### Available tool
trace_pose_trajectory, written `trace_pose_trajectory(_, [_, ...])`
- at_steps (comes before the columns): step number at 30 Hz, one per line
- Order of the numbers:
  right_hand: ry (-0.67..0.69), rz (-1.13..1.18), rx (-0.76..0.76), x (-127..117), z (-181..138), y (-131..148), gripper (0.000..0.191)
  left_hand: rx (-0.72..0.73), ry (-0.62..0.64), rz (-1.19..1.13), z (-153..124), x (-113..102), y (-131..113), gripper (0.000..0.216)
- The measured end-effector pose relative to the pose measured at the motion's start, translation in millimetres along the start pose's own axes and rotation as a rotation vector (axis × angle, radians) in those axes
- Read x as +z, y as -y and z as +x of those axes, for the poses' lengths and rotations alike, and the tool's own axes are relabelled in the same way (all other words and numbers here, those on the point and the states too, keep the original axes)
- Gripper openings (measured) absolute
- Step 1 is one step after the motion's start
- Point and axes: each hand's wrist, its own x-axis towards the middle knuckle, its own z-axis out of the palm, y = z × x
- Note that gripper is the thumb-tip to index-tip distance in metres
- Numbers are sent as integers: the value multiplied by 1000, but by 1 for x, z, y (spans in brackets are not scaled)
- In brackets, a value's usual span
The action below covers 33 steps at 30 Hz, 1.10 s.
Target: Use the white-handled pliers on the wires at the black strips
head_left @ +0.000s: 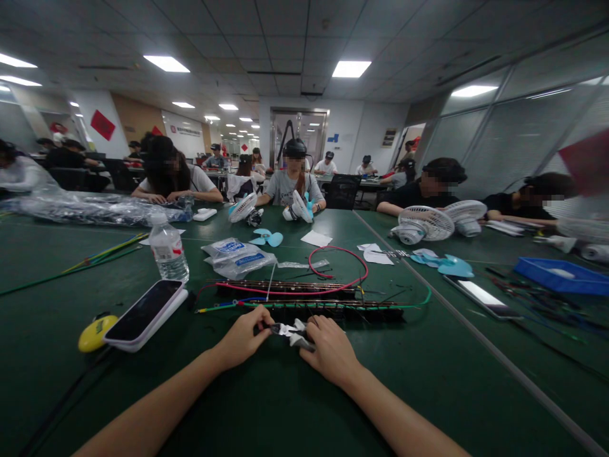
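Both my hands meet on a small white-and-black tool (pixel 291 332) near the front of the green table (pixel 428 381). My left hand (pixel 242 337) pinches its left end with closed fingers. My right hand (pixel 330 350) is curled over its right end. Just beyond them lie two long dark strips (pixel 304 298) with green, red and blue wires (pixel 333 273) running along and looping off them.
A phone in a white case (pixel 145 312) and a yellow object (pixel 95 332) lie to my left, a water bottle (pixel 168 249) and plastic bags (pixel 238 257) behind. A second phone (pixel 483 297) and blue tray (pixel 561 276) are right. People with white fans (pixel 423 223) sit across.
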Motion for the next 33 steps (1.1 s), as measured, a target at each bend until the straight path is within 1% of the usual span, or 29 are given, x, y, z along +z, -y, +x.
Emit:
trace_pose_trajectory(8, [26,-9,30,-1,-2,2,16,25,-13,-7,-1,0,-2,13])
trace_pose_trajectory(16, [40,1,50,-2,-2,2,18,13,-22,-1,0,1,-3,11])
trace_pose_trajectory(21, [12,28,51,-3,-2,1,17,12,-41,-17,1,0,-5,10])
trace_pose_trajectory(26, [-12,60,43,-4,-2,0,16,38,-21,9,2,-2,-8,8])
trace_pose_trajectory(33, [-46,108,37,-5,-2,-1,12,27,-26,23,4,-3,-10,9])
